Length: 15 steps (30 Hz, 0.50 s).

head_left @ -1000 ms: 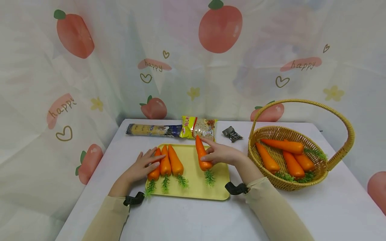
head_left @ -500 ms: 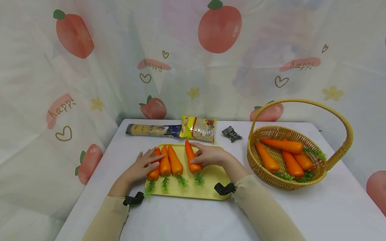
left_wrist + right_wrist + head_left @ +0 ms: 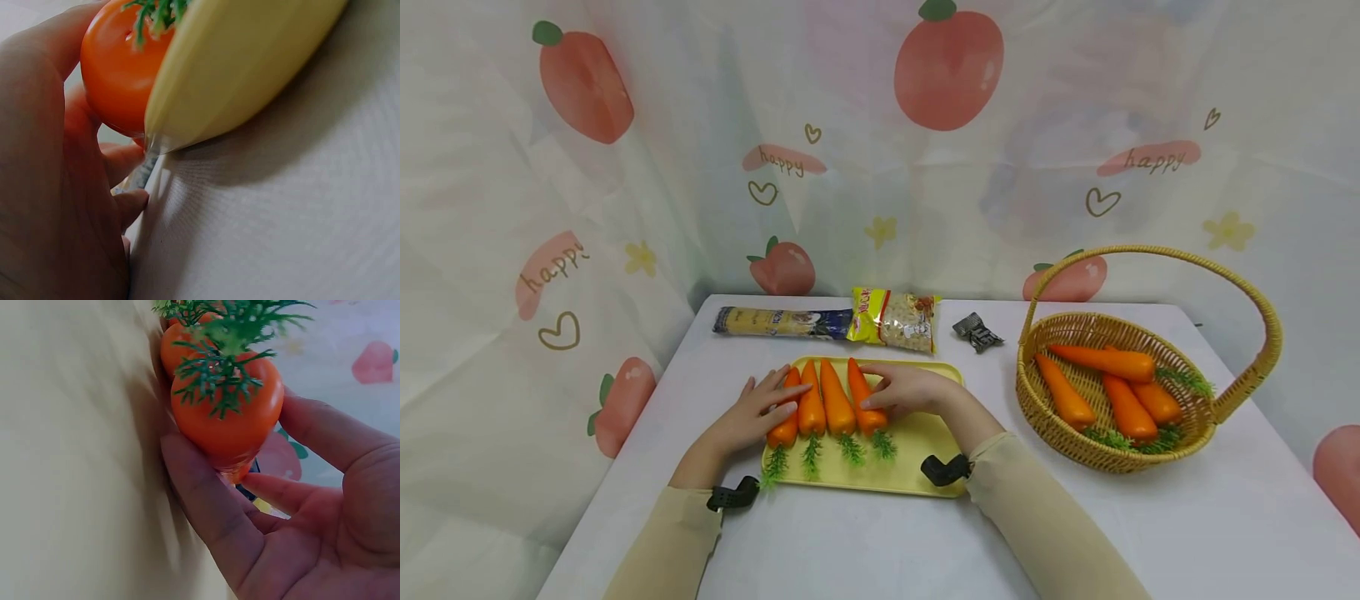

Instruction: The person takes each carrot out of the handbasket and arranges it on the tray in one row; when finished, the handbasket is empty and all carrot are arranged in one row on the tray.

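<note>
Several carrots with green tops lie side by side on the yellow tray (image 3: 910, 475) in the head view. At the row's right end, my right hand (image 3: 917, 390) pinches a carrot (image 3: 867, 408) between thumb and fingers. In the right wrist view this carrot (image 3: 228, 419) sits close beside its neighbour, above the tray surface. My left hand (image 3: 748, 421) rests on the leftmost carrot (image 3: 784, 429), with extended fingers reaching over to the second carrot (image 3: 811, 404). The left wrist view has the leftmost carrot (image 3: 119, 75) against the tray's edge, beside the fingers.
A wicker basket (image 3: 1037, 417) with a tall handle stands at the right, holding several carrots. Behind the tray lie a long noodle packet (image 3: 782, 323), a yellow-and-clear food bag (image 3: 895, 320) and a small dark packet (image 3: 977, 332). A printed curtain (image 3: 880, 150) hangs behind the table.
My right hand has moved left across the tray with its carrot, bringing it beside the other carrots in the row. The left hand has stayed in place.
</note>
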Each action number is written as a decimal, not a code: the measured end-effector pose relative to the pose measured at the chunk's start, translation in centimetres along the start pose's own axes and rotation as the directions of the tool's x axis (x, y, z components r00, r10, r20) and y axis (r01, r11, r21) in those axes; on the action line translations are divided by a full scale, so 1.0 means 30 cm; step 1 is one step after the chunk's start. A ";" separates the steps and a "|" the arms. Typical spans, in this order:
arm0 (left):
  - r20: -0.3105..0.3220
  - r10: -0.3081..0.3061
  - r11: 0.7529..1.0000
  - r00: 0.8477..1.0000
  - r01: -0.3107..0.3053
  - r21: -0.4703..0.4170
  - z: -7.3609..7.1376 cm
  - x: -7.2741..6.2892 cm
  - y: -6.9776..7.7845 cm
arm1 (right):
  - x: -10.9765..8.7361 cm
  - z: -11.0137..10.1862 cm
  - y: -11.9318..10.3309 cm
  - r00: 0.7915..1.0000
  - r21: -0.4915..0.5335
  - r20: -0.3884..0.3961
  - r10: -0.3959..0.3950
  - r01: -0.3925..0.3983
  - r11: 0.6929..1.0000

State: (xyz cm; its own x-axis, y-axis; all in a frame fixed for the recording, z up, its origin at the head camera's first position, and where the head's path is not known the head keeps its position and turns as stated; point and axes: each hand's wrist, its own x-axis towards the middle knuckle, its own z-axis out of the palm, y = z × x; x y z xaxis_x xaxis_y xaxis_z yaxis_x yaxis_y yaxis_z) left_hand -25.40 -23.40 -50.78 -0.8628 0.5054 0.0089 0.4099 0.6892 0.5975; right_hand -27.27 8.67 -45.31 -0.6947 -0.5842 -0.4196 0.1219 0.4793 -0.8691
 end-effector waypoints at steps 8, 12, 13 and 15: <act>0.004 -0.003 1.000 1.000 0.003 0.002 -0.001 0.004 0.000 | 0.003 0.006 -0.015 0.998 -0.103 -0.054 0.019 -0.024 0.994; 0.006 -0.008 1.000 1.000 0.008 0.003 -0.001 0.004 0.000 | 0.007 0.009 -0.020 0.997 -0.169 -0.072 0.014 -0.026 0.985; 0.007 -0.009 1.000 1.000 0.009 0.003 -0.001 0.004 0.000 | 0.009 0.009 -0.020 0.997 -0.182 -0.074 0.011 -0.024 0.983; 0.008 -0.012 1.000 1.000 0.012 0.003 -0.001 0.004 0.001 | 0.013 0.011 -0.017 0.997 -0.194 -0.073 0.012 -0.026 0.981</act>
State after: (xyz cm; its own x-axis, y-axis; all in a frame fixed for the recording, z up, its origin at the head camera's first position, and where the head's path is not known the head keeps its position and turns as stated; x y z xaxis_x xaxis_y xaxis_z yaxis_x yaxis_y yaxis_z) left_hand -25.49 -23.33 -50.75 -0.8651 0.5016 -0.0044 0.4007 0.6964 0.5953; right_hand -27.37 7.98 -45.10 -0.7432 -0.5286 -0.4102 0.0007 0.6124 -0.7905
